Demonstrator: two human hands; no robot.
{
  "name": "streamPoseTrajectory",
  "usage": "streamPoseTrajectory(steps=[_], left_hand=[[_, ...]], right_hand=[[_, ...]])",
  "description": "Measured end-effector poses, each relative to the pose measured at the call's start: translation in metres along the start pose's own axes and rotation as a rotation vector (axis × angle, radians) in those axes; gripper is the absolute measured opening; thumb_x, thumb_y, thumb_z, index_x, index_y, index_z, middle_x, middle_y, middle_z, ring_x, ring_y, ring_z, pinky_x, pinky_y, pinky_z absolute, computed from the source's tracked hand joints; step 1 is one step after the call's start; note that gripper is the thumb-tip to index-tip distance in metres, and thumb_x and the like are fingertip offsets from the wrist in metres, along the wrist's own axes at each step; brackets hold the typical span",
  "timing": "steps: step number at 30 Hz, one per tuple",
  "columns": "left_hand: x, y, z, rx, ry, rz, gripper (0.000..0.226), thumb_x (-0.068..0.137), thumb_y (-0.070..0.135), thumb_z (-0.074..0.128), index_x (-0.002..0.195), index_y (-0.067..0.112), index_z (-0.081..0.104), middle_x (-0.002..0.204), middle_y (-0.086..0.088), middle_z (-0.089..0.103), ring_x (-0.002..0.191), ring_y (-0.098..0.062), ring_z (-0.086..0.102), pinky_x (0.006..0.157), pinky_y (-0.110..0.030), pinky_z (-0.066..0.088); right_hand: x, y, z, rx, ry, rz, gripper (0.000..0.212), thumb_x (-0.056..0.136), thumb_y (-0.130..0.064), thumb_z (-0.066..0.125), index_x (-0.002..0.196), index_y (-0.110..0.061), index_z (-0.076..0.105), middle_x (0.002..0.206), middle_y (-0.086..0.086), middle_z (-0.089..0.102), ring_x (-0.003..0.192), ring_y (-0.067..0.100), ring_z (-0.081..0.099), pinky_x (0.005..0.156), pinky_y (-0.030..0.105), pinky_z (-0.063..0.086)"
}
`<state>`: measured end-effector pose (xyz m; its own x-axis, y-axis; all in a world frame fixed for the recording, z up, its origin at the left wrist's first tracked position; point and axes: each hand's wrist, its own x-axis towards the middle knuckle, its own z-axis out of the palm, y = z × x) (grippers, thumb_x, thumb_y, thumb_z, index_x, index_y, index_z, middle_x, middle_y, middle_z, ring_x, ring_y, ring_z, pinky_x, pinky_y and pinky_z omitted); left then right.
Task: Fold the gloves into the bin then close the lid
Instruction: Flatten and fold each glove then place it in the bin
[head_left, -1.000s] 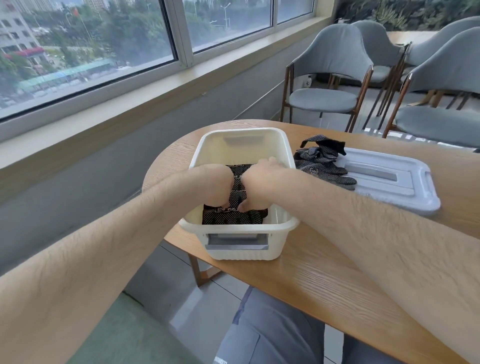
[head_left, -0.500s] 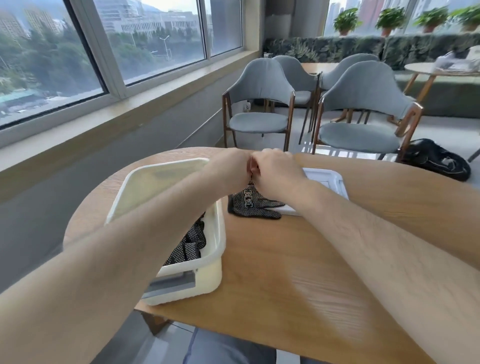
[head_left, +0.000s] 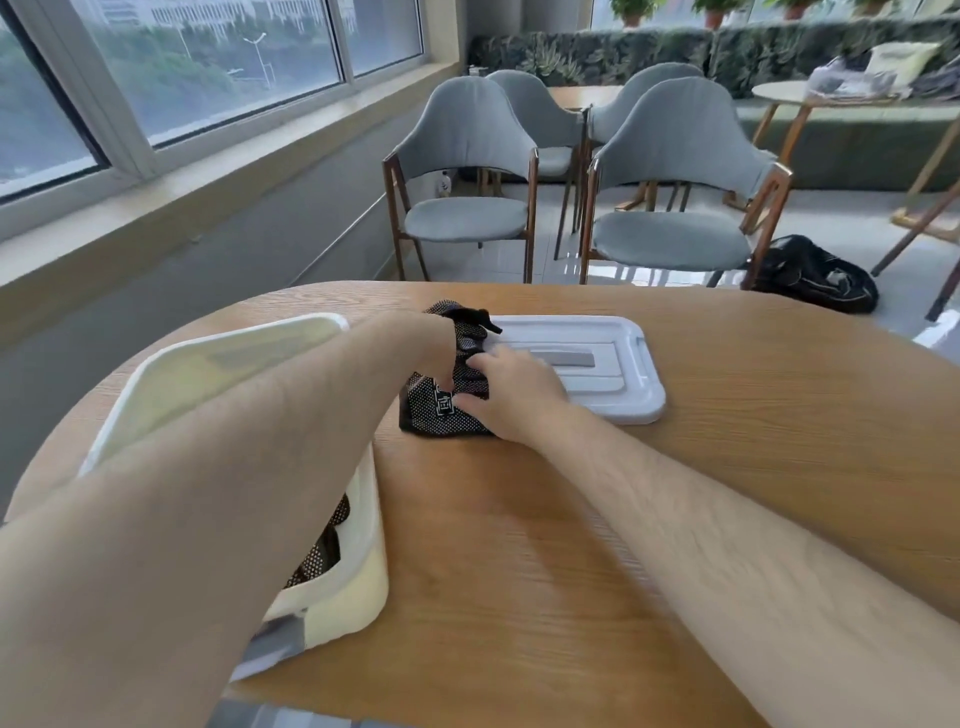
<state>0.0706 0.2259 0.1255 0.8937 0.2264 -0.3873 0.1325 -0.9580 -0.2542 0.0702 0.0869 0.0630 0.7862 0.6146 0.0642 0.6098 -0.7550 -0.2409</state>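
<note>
Just now both hands work on a black dotted glove (head_left: 441, 410) that lies on the wooden table (head_left: 571, 545), between the cream bin (head_left: 363, 587) and the pale grey lid (head_left: 613, 374). The left hand (head_left: 421, 345) reaches across above the bin's rim, its fingers curled down and pinching the glove's gathered fabric near the middle; much of that hand is seen from the back, so how many fingers hold the cloth cannot be told. The right hand (head_left: 511, 397) lies flatter, fingers partly bent, pressing and gripping the right side of the same glove, with its fingertips (head_left: 480, 361) meeting the cloth just beside the left hand. The glove's far end rises in a bunch with a dark strap sticking out toward the lid, and its near end lies flat on the table showing a small white mark. The lid rests flat on the table, top side up, touching or just under the glove's far edge. The bin stands at the table's left edge, open, and more black dotted glove fabric (head_left: 322, 551) shows inside it behind the left forearm. Grey chairs (head_left: 467, 171) stand beyond the table, and a black bag (head_left: 815, 275) lies on the floor.
</note>
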Motion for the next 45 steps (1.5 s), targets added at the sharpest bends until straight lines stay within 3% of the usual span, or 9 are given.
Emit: streamPoseTrajectory(steps=[6, 17, 21, 25, 28, 32, 36, 39, 45], left_hand=[[0.005, 0.006, -0.002, 0.098, 0.0, 0.068, 0.028, 0.092, 0.038, 0.069, 0.085, 0.013, 0.058, 0.072, 0.0, 0.056, 0.085, -0.025, 0.058, 0.081, -0.036, 0.05], [-0.025, 0.036, -0.015, -0.058, 0.045, 0.113, 0.024, 0.094, 0.023, 0.061, 0.112, 0.01, 0.071, 0.107, -0.008, 0.075, 0.079, -0.02, 0.063, 0.058, -0.022, 0.047], [-0.039, 0.066, -0.014, -0.19, -0.022, 0.141, 0.022, 0.097, 0.024, 0.064, 0.113, 0.011, 0.07, 0.101, -0.005, 0.077, 0.069, -0.015, 0.067, 0.062, -0.025, 0.056], [-0.055, 0.102, -0.012, 0.008, 0.163, 0.103, 0.014, 0.095, 0.014, 0.059, 0.083, 0.012, 0.065, 0.069, 0.001, 0.059, 0.056, -0.016, 0.056, 0.063, -0.032, 0.053], [-0.069, 0.123, -0.019, 0.022, 0.278, 0.087, 0.017, 0.095, 0.013, 0.055, 0.078, 0.011, 0.053, 0.073, 0.0, 0.047, 0.065, -0.019, 0.05, 0.066, -0.033, 0.043], [-0.084, 0.142, -0.011, -0.281, 0.476, 0.076, 0.015, 0.101, 0.029, 0.051, 0.102, 0.017, 0.06, 0.091, 0.001, 0.059, 0.087, -0.024, 0.055, 0.07, -0.035, 0.042], [-0.095, 0.158, 0.037, -0.756, 0.666, 0.119, 0.026, 0.101, 0.041, 0.05, 0.109, 0.017, 0.058, 0.103, -0.001, 0.065, 0.095, -0.025, 0.058, 0.079, -0.039, 0.048], [-0.084, 0.143, 0.081, -0.674, 0.93, -0.029, 0.021, 0.098, 0.031, 0.056, 0.111, 0.016, 0.063, 0.115, -0.005, 0.059, 0.11, -0.031, 0.052, 0.091, -0.044, 0.042], [-0.06, 0.106, 0.103, -0.817, 0.919, -0.291, 0.041, 0.099, 0.037, 0.053, 0.139, 0.027, 0.051, 0.148, -0.005, 0.043, 0.135, -0.031, 0.035, 0.109, -0.048, 0.027]], right_hand=[[0.009, 0.003, 0.019, 0.128, 0.043, 0.016, 0.035, 0.1, -0.046, 0.058, 0.124, -0.024, 0.069, 0.126, 0.003, 0.057, 0.123, 0.029, 0.052, 0.1, 0.04, 0.042], [-0.034, 0.031, 0.009, 0.24, 0.266, 0.031, 0.019, 0.1, -0.027, 0.057, 0.112, -0.018, 0.068, 0.115, 0.001, 0.064, 0.11, 0.029, 0.057, 0.087, 0.039, 0.042], [-0.069, 0.058, 0.011, 0.208, 0.342, 0.045, 0.019, 0.101, -0.027, 0.059, 0.11, -0.018, 0.072, 0.106, 0.002, 0.064, 0.103, 0.031, 0.058, 0.085, 0.041, 0.045], [-0.095, 0.078, 0.01, 0.249, 0.402, 0.077, 0.021, 0.102, -0.029, 0.059, 0.11, -0.02, 0.076, 0.109, 0.001, 0.065, 0.103, 0.032, 0.058, 0.087, 0.044, 0.05], [-0.102, 0.088, 0.005, 0.317, 0.494, 0.098, 0.021, 0.103, -0.025, 0.055, 0.107, -0.019, 0.075, 0.11, 0.004, 0.064, 0.103, 0.033, 0.057, 0.087, 0.046, 0.051], [-0.111, 0.099, -0.01, 0.402, 0.5, 0.155, 0.029, 0.105, -0.025, 0.04, 0.106, -0.02, 0.069, 0.106, 0.001, 0.062, 0.106, 0.026, 0.054, 0.094, 0.038, 0.044], [-0.129, 0.104, -0.026, 0.466, 0.54, 0.208, 0.024, 0.106, -0.024, 0.04, 0.107, -0.014, 0.062, 0.103, -0.003, 0.059, 0.101, 0.019, 0.054, 0.08, 0.036, 0.045], [-0.139, 0.101, -0.029, 0.442, 0.471, 0.223, 0.023, 0.107, -0.026, 0.041, 0.11, -0.014, 0.06, 0.091, -0.004, 0.06, 0.086, 0.022, 0.058, 0.071, 0.037, 0.045], [-0.118, 0.071, -0.017, 0.411, 0.393, 0.155, 0.024, 0.106, -0.03, 0.042, 0.108, -0.014, 0.058, 0.093, 0.001, 0.068, 0.086, 0.026, 0.063, 0.071, 0.036, 0.043]])
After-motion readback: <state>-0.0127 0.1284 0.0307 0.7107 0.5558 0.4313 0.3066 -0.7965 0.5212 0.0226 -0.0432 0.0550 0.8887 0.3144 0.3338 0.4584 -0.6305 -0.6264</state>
